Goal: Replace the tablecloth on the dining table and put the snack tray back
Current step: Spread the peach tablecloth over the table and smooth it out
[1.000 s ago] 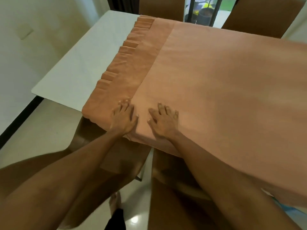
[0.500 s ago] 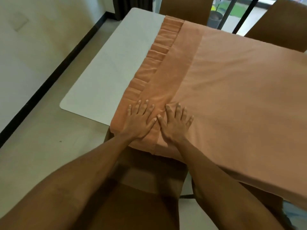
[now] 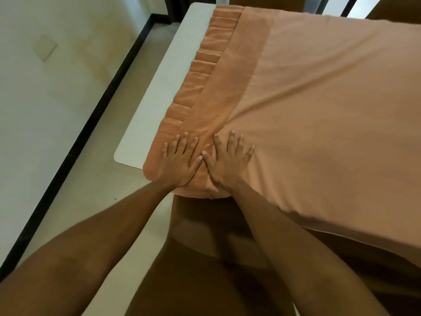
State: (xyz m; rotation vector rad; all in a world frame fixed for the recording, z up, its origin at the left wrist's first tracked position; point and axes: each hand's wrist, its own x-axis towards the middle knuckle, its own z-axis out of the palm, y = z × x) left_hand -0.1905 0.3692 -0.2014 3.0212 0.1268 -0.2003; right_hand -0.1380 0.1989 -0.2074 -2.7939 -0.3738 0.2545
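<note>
An orange tablecloth covers most of the white dining table. Its left part is folded back in a pleated band, leaving a strip of bare tabletop. My left hand lies flat, fingers spread, on the darker folded band at the table's near edge. My right hand lies flat beside it on the lighter cloth, thumbs almost touching. Neither hand holds anything. No snack tray is in view.
A brown chair stands under my arms at the near side. Two more chair backs show at the far side. A wall with a black skirting runs along the left, with pale floor between it and the table.
My hands have come closer together and pressed flat on the cloth near the fold. The view has shifted right and nearer, so the table's bare strip looks narrower.
</note>
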